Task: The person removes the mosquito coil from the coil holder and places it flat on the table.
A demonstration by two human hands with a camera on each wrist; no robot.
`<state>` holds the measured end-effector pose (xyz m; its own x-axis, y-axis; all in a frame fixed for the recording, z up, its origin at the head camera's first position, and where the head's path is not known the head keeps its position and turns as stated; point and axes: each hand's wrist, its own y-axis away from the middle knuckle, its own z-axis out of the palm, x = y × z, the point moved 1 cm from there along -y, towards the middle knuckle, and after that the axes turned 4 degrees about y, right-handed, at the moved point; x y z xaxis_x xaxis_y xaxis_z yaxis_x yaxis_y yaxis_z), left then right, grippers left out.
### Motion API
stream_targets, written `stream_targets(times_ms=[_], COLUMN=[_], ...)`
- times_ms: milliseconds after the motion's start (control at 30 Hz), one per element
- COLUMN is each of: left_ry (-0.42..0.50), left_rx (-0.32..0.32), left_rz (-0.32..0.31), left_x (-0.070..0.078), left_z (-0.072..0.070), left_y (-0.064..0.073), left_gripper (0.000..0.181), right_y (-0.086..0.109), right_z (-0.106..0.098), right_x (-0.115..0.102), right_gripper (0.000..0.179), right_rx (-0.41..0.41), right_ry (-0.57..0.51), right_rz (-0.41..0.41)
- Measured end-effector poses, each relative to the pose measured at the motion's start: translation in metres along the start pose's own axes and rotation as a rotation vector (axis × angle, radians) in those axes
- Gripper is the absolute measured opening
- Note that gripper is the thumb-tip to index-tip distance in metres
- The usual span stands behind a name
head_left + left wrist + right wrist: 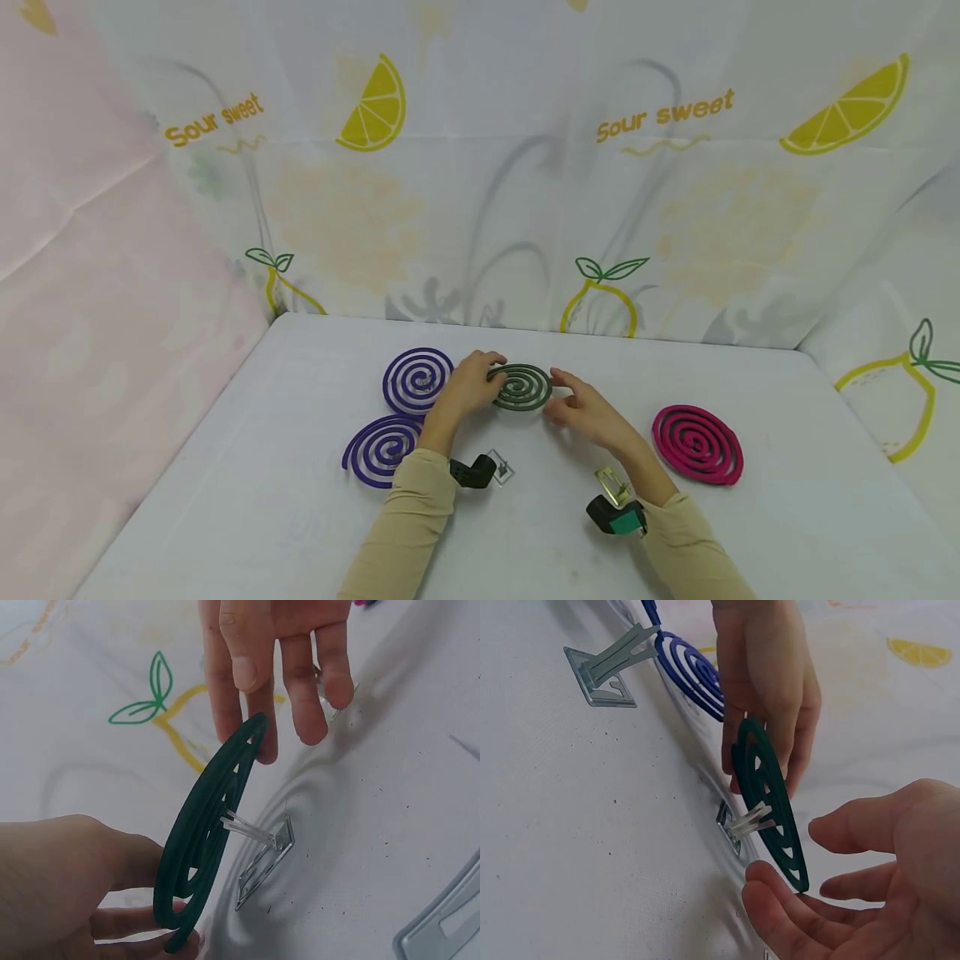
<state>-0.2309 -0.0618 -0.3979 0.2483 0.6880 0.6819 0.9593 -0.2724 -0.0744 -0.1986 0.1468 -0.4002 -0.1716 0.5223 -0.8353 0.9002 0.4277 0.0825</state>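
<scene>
A dark green mosquito coil (519, 387) is at mid-table, on the prongs of a small square metal stand (266, 862). My left hand (472, 383) grips the coil's left edge, thumb above and fingers below in the head view. On the other side my right hand (588, 412) reaches in with loosely spread fingers, its fingertips right at the coil's rim. From the right wrist, the green coil (769, 795) stands between my left hand (769, 682) and my right hand (877, 877), the stand's clip meeting its middle.
Left of the hands lie two purple coils, one farther back (418, 380) and one nearer (382, 450). A pink coil stack (697, 444) sits at the right. Another square metal stand (500, 467) is close to my left wrist. A gold-coloured stand (614, 487) overlaps my right wrist camera.
</scene>
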Motion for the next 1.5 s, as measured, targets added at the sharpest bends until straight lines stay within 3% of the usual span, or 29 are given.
stream_targets(times_ms=[200, 433, 900, 1200, 1500], left_ry=[0.008, 0.014, 0.023, 0.037, 0.058], left_rx=[0.027, 0.001, 0.070, 0.097, 0.087], left_rz=[-0.035, -0.076, -0.009, -0.009, -0.044], left_x=[0.0011, 0.0020, 0.0016, 0.0023, 0.0056], left_z=[-0.0012, -0.0011, -0.0025, -0.0060, -0.0084], left_y=[0.0009, 0.0007, 0.0007, -0.0017, 0.0005], left_gripper=[0.029, 0.029, 0.027, 0.026, 0.026], right_y=[-0.0011, -0.0031, -0.0057, -0.0087, -0.0073], right_z=[0.0011, 0.0031, 0.0054, 0.0024, 0.0036], right_x=[0.0027, 0.0041, 0.0070, 0.0063, 0.0046], right_gripper=[0.061, 0.059, 0.056, 0.056, 0.055], right_rx=[0.007, -0.004, 0.030, 0.040, 0.057], right_ry=[0.004, -0.032, -0.052, -0.057, -0.079], right_rz=[-0.003, 0.017, 0.006, -0.027, 0.023])
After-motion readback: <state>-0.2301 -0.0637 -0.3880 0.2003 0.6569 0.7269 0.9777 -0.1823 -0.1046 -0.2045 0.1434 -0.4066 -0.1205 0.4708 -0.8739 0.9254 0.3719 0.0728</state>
